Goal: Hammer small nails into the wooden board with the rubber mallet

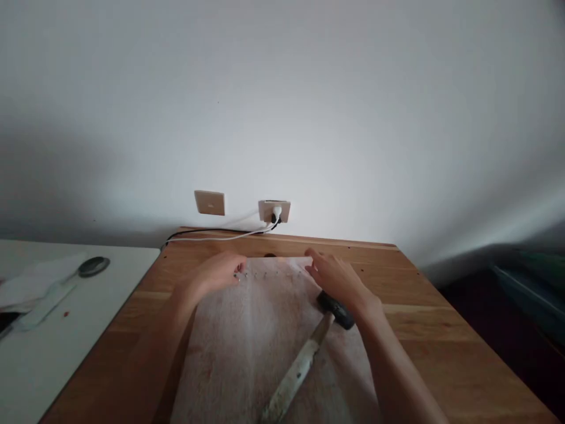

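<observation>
A pale whitewashed board [260, 330] lies on a wooden table [424, 335]. A row of small nails [269, 274] stands along the board's far edge. My left hand [216, 272] rests at the left end of that row, fingers curled at a nail. My right hand [338, 278] lies at the right end, fingers stretched out flat toward the nails. A hammer [309, 353] with a black head and a worn pale handle lies on the board just under my right wrist; neither hand grips it.
A white counter [66, 347] adjoins the table on the left, with a round dark object [93, 266] and pale items on it. Two wall plates [273, 210] sit above the table's far edge; black and white cables [212, 234] run from the plug. Dark floor lies to the right.
</observation>
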Demonstrator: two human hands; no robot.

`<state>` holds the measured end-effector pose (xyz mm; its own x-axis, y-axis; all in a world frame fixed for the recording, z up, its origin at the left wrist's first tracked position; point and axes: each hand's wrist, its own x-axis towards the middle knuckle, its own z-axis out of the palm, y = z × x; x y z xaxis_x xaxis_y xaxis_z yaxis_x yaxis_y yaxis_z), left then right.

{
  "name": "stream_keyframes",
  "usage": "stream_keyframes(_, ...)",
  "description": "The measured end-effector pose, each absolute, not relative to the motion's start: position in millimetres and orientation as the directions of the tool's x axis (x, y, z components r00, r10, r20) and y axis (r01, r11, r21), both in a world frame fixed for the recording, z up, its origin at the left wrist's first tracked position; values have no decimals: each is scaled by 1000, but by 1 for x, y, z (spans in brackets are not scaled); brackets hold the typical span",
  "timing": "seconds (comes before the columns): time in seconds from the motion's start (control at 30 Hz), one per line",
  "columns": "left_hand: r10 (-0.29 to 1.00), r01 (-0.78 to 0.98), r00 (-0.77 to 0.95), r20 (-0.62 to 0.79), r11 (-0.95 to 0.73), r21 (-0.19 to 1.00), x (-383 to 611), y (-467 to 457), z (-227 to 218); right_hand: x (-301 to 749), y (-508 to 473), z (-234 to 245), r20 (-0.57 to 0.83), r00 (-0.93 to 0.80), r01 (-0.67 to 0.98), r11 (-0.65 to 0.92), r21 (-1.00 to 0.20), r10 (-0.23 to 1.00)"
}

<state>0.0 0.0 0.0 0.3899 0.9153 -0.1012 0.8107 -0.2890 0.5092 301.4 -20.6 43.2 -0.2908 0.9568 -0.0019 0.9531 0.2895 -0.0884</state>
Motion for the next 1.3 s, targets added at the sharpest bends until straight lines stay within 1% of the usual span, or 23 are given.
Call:
stream_keyframes(0.23,910,840,391,-136,-292,458,-1,2,-4,308,-6,24,-120,-282,959,280,-37,952)
stream_keyframes(0.4,887,882,419,-195,-347,318,4,0,4,315,4,20,-173,-249,968,249,-21,953)
stream_keyframes(0.5,892,901,400,-209,-342,268,6,-2,7,315,5,20,-184,-230,972,234,1,956)
stream_keyframes(0.6,902,910,382,-204,-328,253,7,-4,8,313,5,21,-193,-219,973,229,27,956)
stream_keyframes(0.73,899,902,398,-183,-347,255,7,-4,8,312,6,20,-200,-205,974,220,60,958)
stream_keyframes(0.83,902,910,388,-189,-343,232,7,-3,10,312,7,19,-206,-196,975,213,63,959)
stream_keyframes(0.93,910,919,371,-186,-331,215,8,-3,12,313,8,20,-196,-203,976,213,33,959)
stream_keyframes(1.03,916,924,353,-192,-309,224,7,-2,13,313,7,24,-171,-245,970,242,-36,954)
stream_keyframes(1.2,921,926,344,-186,-299,232,9,-4,15,309,2,33,-182,-435,892,395,-219,882)
stream_keyframes(1.3,921,918,344,-184,-288,274,9,-5,16,302,-2,34,-205,-536,832,471,-294,819)
